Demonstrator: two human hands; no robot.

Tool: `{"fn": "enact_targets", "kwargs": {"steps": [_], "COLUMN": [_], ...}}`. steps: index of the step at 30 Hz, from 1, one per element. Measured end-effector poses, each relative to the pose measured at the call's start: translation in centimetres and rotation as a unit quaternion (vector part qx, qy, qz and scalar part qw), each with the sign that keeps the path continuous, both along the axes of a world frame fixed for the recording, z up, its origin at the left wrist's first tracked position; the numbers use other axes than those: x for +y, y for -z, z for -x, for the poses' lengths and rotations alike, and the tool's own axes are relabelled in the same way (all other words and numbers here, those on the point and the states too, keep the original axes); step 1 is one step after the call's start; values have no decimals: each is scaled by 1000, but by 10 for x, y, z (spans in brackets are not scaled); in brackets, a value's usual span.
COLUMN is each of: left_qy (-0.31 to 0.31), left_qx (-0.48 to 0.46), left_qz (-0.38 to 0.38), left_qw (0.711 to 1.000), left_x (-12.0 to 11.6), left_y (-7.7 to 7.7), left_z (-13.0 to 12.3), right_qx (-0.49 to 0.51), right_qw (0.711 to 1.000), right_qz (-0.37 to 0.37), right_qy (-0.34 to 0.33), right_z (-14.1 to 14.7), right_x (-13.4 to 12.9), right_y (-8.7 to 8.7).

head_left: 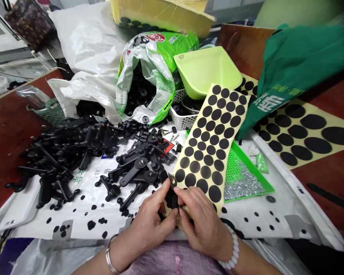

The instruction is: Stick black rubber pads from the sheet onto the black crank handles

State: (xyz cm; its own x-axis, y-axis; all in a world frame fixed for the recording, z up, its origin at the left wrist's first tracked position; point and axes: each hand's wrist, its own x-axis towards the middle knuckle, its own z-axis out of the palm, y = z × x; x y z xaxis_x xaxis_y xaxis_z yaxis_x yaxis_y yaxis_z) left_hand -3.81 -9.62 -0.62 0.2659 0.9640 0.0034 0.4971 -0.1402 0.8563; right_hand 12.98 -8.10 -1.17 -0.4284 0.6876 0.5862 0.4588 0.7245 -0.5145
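Close to the table's front edge, my left hand [150, 217] has its thumb and fingers closed around a small black plastic part [172, 196]. The fingertips of my right hand [202, 219] pinch at the same part from the other side, and the fingers hide much of it. Just beyond my hands lies a cream sheet of round black stickers [208, 147], its lower end partly under them. To the left of it spreads a group of black plastic arms with round ends [139, 168].
A large heap of black parts [60, 152] covers the left. Behind stand an open green-and-white bag [166, 57], a white basket [183, 121] and a lime-green scoop-like bin [208, 70]. At right are a green tray of small metal pieces [263, 183], more stickers [301, 154] and a green bag [306, 65].
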Motion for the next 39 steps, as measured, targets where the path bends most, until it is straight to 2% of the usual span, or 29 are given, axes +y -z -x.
{"fn": "enact_targets", "kwargs": {"steps": [5, 14, 19, 25, 27, 33, 39], "left_qy": [-8, -26, -23, -8, -7, 13, 57], "left_qx": [-33, -79, -61, -71, -67, -8, 28], "left_qz": [48, 62, 78, 53, 47, 41, -27], "left_qw": [998, 995, 995, 996, 997, 999, 998], "left_x": [4, 8, 9, 8, 7, 9, 9], "left_y": [-2, 4, -1, 6, 8, 4, -4], "left_z": [-1, -2, -3, -1, 0, 0, 0], "right_qx": [48, 1, 16, 41, 62, 147, 109], "right_qw": [998, 993, 992, 995, 996, 976, 966], "right_qz": [-32, -112, -113, -82, -52, 159, 226], "right_qy": [20, 45, 51, 43, 39, -19, -53], "right_z": [-2, 0, 2, 1, 0, -9, -14], "right_x": [2, -2, -4, -4, -4, 6, 21], "right_y": [7, 19, 23, 19, 16, 2, -12]}}
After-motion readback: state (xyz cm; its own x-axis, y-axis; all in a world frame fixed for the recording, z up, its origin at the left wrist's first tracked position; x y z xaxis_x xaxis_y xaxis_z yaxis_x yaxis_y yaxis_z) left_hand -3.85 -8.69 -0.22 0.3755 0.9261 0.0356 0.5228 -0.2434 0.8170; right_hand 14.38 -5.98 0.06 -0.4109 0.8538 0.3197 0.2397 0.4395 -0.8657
